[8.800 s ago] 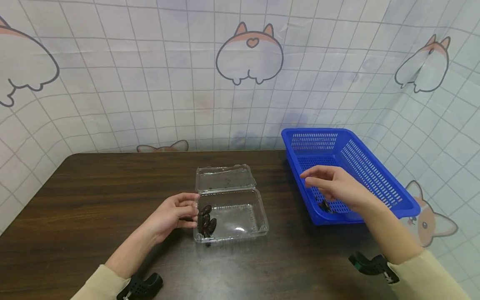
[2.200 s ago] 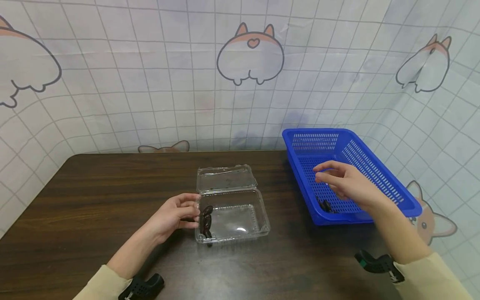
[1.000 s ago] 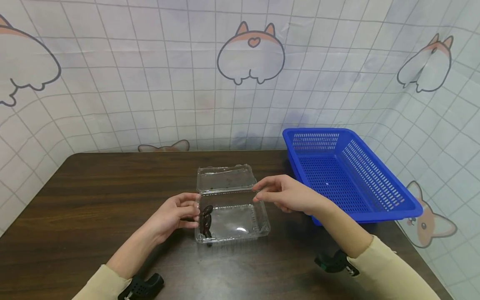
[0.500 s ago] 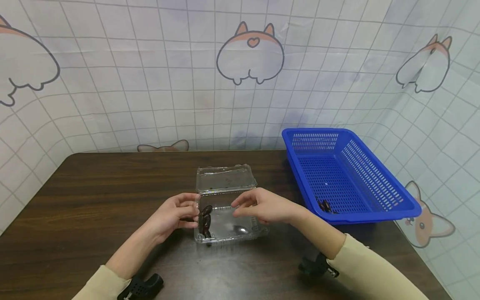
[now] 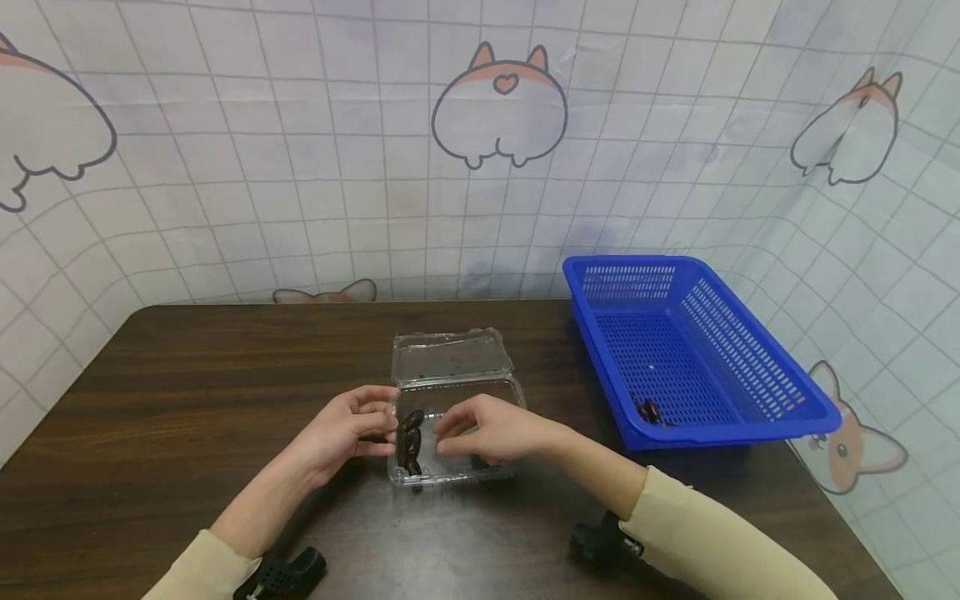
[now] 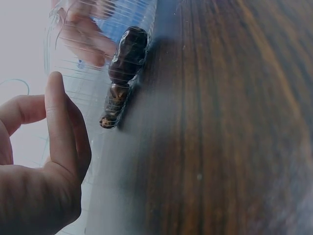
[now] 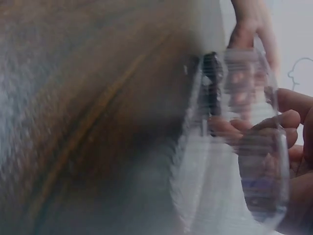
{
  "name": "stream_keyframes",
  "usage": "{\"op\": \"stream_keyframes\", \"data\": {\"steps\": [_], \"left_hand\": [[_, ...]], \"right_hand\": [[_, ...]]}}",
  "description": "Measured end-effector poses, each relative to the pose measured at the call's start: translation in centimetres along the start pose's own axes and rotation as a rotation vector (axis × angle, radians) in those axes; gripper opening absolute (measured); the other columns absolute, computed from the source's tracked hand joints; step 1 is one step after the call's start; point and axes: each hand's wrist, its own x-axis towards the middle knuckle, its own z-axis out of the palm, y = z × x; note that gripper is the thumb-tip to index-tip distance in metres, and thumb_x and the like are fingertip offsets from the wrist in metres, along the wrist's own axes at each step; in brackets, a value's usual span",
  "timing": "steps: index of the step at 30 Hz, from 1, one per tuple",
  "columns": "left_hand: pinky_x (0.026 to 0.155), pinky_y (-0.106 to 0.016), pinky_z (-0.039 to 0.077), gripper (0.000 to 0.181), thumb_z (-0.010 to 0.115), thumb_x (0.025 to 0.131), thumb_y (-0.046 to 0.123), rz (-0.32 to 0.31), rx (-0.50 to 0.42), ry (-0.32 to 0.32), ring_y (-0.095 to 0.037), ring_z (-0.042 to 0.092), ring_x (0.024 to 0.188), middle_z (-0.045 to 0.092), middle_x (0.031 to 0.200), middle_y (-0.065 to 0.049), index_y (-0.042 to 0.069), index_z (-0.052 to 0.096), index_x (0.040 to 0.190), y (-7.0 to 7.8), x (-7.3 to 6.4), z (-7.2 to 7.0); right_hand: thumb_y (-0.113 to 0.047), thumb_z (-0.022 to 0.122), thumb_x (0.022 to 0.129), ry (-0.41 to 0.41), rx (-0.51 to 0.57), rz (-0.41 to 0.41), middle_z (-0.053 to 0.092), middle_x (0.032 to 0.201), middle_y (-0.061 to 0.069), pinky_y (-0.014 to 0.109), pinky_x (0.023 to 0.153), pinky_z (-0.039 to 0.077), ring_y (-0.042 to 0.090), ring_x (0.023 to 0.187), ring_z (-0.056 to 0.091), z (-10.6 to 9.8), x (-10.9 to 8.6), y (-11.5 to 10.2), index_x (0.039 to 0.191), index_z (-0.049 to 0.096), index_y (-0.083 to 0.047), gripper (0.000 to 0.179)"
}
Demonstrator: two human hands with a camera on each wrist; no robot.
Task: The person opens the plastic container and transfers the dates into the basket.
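A clear plastic clamshell box (image 5: 457,479) lies with its lid back on the table. Several glossy dark-brown dates (image 5: 412,446) line its left side; through the wall, dates (image 6: 128,56) also show in the left wrist view. My left hand (image 5: 348,433) rests its fingertips along the box's left rim, fingers loosely extended. Over the inside of the box is my right hand (image 5: 487,429), fingers loosely bent, tips a little right of the dates. Nothing shows between them. The right wrist view is blurred, with the right fingers (image 7: 274,127) partly seen through plastic.
At the right stands a blue slotted plastic basket (image 5: 600,367), with a few dark dates (image 5: 648,410) in its near left corner. Dark wood-grain table (image 5: 225,367) lies under everything. A white grid-patterned cloth (image 5: 337,208) hangs behind and at the right.
One date fewer lies in the box than in the oldest frame, and more dark shapes show in the basket. My right hand has moved left from the basket into the box; the left stays.
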Motion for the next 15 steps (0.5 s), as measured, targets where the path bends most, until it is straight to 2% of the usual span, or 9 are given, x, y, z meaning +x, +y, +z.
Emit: {"op": "stream_keyframes", "data": {"steps": [5, 11, 15], "left_hand": [[0.076, -0.033, 0.062, 0.057, 0.061, 0.097, 0.002, 0.003, -0.002, -0.008, -0.018, 0.064, 0.085, 0.057, 0.106, -0.011, -0.008, 0.038, 0.148, 0.1, 0.0, 0.0], [0.076, -0.033, 0.062, 0.057, 0.061, 0.096, 0.001, 0.001, -0.001, -0.009, -0.018, 0.064, 0.085, 0.057, 0.106, -0.010, -0.008, 0.038, 0.148, 0.1, 0.0, 0.0], [0.076, -0.033, 0.062, 0.057, 0.061, 0.096, 0.001, 0.001, -0.001, -0.008, -0.018, 0.064, 0.084, 0.057, 0.105, -0.010, -0.008, 0.038, 0.148, 0.1, 0.0, 0.0]], "right_hand": [[-0.021, 0.071, 0.098, 0.006, -0.041, -0.018, 0.072, 0.113, 0.001, 0.023, 0.047, 0.041, 0.011, 0.052, 0.047, 0.8, 0.8, 0.3, 0.132, 0.065, -0.001, 0.040], [-0.019, 0.070, 0.098, -0.018, -0.067, -0.034, 0.073, 0.107, -0.002, 0.023, 0.047, 0.040, 0.009, 0.051, 0.043, 1.2, 1.5, 0.1, 0.138, 0.061, 0.000, 0.045], [-0.019, 0.071, 0.098, -0.022, -0.076, -0.046, 0.073, 0.103, -0.003, 0.023, 0.052, 0.041, 0.008, 0.059, 0.050, 1.4, 2.0, 0.1, 0.142, 0.056, 0.003, 0.051]]}}
